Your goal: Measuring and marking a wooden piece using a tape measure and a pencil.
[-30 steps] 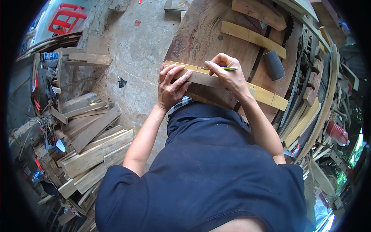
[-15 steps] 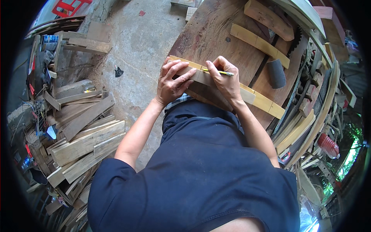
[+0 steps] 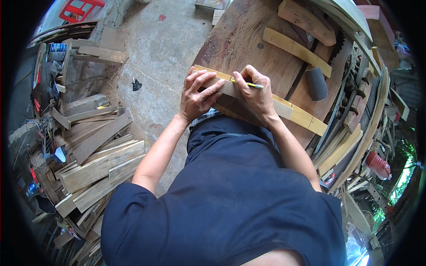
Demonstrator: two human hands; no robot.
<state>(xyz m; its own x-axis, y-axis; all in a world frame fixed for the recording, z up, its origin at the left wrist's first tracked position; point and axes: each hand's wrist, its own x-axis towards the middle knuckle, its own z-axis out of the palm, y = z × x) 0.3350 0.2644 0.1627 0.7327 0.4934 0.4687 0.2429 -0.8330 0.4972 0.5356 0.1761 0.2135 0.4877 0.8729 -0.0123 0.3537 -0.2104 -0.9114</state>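
Observation:
A long pale wooden strip [image 3: 309, 121] with pencil lines across it lies near the bench's front edge. Against its near side is a grey-brown wooden block [image 3: 231, 89]. My left hand [image 3: 197, 94] is closed over the left end of the block and strip, fingers wrapped on top and pressing them together. In my right hand [image 3: 257, 91] is a yellow pencil [image 3: 254, 85], pinched between thumb and fingers, its tip down at the strip's top beside the block. The right palm's edge rests against the wood and hides part of it.
On the wooden bench [image 3: 248, 40] lie another marked strip [image 3: 296, 49], a thick brown block [image 3: 307, 21] and a dark grey cylinder [image 3: 317, 84]. A toothed saw blade [image 3: 341, 46] runs along the right. Scrap boards [image 3: 102, 164] are piled at left on the concrete floor [image 3: 153, 88].
My right hand has shifted slightly left along the strip, and the pencil has tilted with it. My left hand stays in place on the wood.

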